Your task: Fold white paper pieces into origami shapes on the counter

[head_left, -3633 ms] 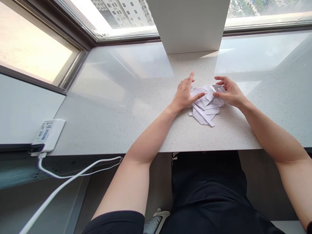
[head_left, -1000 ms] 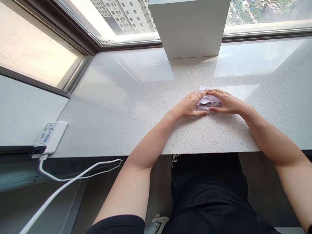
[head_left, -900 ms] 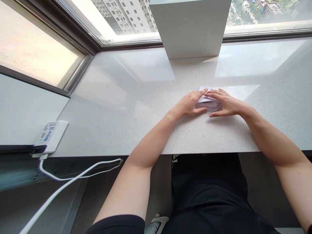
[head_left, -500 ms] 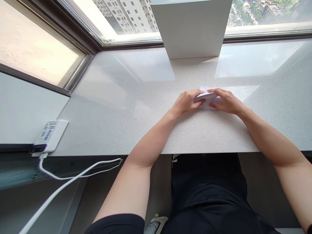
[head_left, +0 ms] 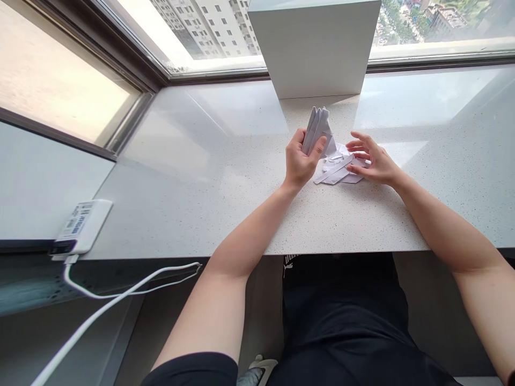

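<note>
Several folded white papers (head_left: 318, 128) stand upright in my left hand (head_left: 301, 163), closed around them with the thumb across the near face. The folds make pointed tops. Just to the right, a loose heap of other folded white papers (head_left: 337, 170) lies flat on the counter, its strips and flaps overlapping. My right hand (head_left: 374, 161) is at the heap's right side, fingers apart, the thumb and lower fingertips at the paper's edge. Whether those fingertips touch the paper I cannot tell for certain.
A speckled white counter (head_left: 225, 214) runs along the window. A grey-white block (head_left: 317, 53) stands behind the papers. At the left edge lies a white power bank (head_left: 82, 225) with a white cable (head_left: 96, 321) hanging off it.
Both hands were together on the folded papers. My left hand has raised a bunch of them upright, while my right hand has let go and opened, uncovering the heap on the counter.
</note>
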Motion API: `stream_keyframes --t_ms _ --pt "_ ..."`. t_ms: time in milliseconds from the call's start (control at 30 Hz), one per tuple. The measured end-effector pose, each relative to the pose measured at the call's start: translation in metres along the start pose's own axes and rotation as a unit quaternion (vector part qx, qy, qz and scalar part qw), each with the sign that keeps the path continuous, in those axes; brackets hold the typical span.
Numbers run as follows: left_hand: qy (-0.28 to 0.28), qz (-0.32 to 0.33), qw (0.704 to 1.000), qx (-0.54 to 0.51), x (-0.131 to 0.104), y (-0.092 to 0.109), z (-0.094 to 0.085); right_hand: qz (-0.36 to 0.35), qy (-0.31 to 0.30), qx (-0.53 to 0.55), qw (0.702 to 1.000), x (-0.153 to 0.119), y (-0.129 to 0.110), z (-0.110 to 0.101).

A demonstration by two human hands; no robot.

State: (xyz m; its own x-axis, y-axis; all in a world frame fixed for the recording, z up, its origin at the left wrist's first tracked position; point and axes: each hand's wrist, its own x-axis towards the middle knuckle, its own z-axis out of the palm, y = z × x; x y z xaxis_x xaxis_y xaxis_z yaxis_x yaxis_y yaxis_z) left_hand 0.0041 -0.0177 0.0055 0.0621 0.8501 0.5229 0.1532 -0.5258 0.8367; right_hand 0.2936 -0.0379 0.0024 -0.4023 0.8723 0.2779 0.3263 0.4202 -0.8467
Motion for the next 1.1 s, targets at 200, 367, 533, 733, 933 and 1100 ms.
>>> stream_keyframes --t_ms 200,367,533,733,933,1100 --pt "-0.125 -0.068 0.987 0.072 -0.006 -0.008 0.004 0.029 0.093 -0.026 0.995 0.003 0.001 -0.002" --pt "-0.164 -0.075 0.971 0.154 -0.008 -0.013 -0.003 0.063 0.12 -0.128 0.982 0.002 0.009 -0.014" --pt "-0.145 -0.102 0.971 0.162 -0.009 -0.027 -0.003 0.109 -0.005 -0.2 0.974 -0.005 0.009 -0.008" --pt "-0.201 -0.097 0.937 0.271 -0.009 -0.017 -0.001 0.098 -0.057 -0.255 0.96 -0.008 -0.005 0.005" --pt "-0.289 -0.047 0.917 0.273 -0.013 0.001 0.0 0.103 0.011 -0.218 0.97 -0.007 -0.015 0.005" --pt "-0.314 -0.026 0.914 0.255 -0.014 0.003 -0.002 0.132 0.057 -0.127 0.981 -0.001 -0.013 0.0"
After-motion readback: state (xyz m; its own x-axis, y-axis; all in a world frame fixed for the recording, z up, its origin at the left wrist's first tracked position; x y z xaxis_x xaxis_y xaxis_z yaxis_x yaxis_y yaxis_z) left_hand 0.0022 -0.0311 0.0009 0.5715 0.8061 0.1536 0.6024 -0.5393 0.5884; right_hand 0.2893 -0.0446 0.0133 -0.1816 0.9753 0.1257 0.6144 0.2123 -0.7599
